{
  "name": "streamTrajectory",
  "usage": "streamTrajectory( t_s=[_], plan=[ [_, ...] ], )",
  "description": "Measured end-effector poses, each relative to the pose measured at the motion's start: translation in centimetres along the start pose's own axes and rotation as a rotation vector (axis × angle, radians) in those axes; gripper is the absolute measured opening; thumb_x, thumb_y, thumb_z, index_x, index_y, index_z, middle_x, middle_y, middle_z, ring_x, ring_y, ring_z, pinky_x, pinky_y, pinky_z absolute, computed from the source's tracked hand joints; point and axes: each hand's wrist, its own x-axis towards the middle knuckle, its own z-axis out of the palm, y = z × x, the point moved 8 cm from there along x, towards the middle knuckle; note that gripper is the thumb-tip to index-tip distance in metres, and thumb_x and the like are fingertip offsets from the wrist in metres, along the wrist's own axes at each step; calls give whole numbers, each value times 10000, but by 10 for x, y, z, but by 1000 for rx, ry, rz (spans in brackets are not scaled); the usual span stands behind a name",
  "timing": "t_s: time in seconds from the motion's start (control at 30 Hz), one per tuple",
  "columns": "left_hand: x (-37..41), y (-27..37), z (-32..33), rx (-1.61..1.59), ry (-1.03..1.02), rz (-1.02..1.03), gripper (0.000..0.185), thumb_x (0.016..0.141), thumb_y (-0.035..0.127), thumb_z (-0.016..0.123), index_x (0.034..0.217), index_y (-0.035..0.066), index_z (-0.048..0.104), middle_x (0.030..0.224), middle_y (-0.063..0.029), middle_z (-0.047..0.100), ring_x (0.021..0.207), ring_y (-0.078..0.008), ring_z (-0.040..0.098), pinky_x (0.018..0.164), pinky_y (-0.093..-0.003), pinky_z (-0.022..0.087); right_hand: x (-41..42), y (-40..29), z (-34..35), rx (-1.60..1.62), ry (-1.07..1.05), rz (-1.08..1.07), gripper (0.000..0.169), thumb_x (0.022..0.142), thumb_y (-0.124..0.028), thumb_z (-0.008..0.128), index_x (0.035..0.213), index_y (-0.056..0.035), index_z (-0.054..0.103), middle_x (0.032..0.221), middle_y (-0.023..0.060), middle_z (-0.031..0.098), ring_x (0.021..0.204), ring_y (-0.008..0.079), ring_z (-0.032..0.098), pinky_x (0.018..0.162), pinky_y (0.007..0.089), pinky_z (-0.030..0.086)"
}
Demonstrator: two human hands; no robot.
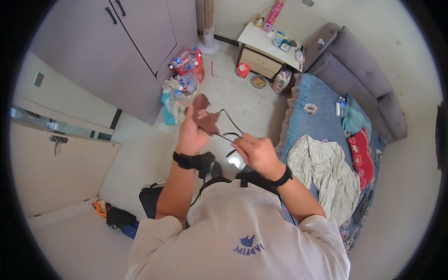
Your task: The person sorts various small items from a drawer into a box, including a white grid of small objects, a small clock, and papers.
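In front of my body, my left hand (192,134) holds a small reddish-brown piece of fabric or leather (206,119) with an irregular outline, its thumb pressed against it. Thin black cords (231,120) run from that piece to my right hand (257,152), whose fingers are closed on them. A loose black end hangs beside the right fingertips. What the brown piece is cannot be told. Black bands circle both wrists, and the left one carries a dark attachment.
Plastic bottles (189,84) fill containers beside the wardrobe (140,59). A white-topped desk (260,42), a red tub (243,70) and a bowl (258,81) stand ahead. The bed (304,119) with a crumpled blanket (323,168) lies right; a door (59,168) is left.
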Motion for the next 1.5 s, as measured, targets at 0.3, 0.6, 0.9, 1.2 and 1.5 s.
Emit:
streamTrajectory(
  t_s=[0.3, 0.6, 0.9, 1.2, 1.5],
  plan=[
    [72, 21, 37, 205, 72, 168, 454, 1022, 430, 562, 1285, 60, 541, 783, 20, 485, 820, -186, 570, 948, -407, 523, 9, 131, -1, 1, -6, 306, 253, 819, -269, 761, 957, -67, 696, 812, 52, 660, 621, 300, 659, 553, 392, 536],
    [173, -95, 144, 794, 36, -179, 239, 1016, 302, 589, 1041, 67, 551, 813, -8, 569, 529, -92, 418, 472, -264, 366, 55, 251, -43, 215, -11, 202, 188, 858, -246, 736, 852, -60, 703, 818, 108, 678, 706, 329, 661, 629, 427, 534],
    [282, -59, 172, 1557, -86, 175, 273, 994, 147, 612, 1204, -28, 615, 1109, -65, 691, 1028, -153, 630, 923, -299, 486, -67, 470, -184, 648, 601, 976, 245, 977, -208, 670, 893, 16, 721, 708, -5, 646, 614, 76, 524, 565, 254, 425],
    [420, -84, 140, 1292, 167, 206, 322, 1024, 230, 593, 1275, 29, 606, 1164, -60, 667, 1044, -168, 617, 934, -326, 477, -140, 544, -222, 843, 1077, 1206, 267, 1007, -230, 637, 821, -40, 652, 608, -63, 445, 455, 26, 312, 409, 221, 209],
    [590, -173, 105, 866, 282, -108, 313, 1017, 192, 528, 1307, 73, 515, 1180, -100, 624, 1061, -270, 637, 873, -426, 543, -126, 629, -207, 634, 1010, 1363, 272, 1008, -216, 627, 790, -55, 647, 607, -67, 454, 448, 27, 323, 403, 230, 210]
  ],
)
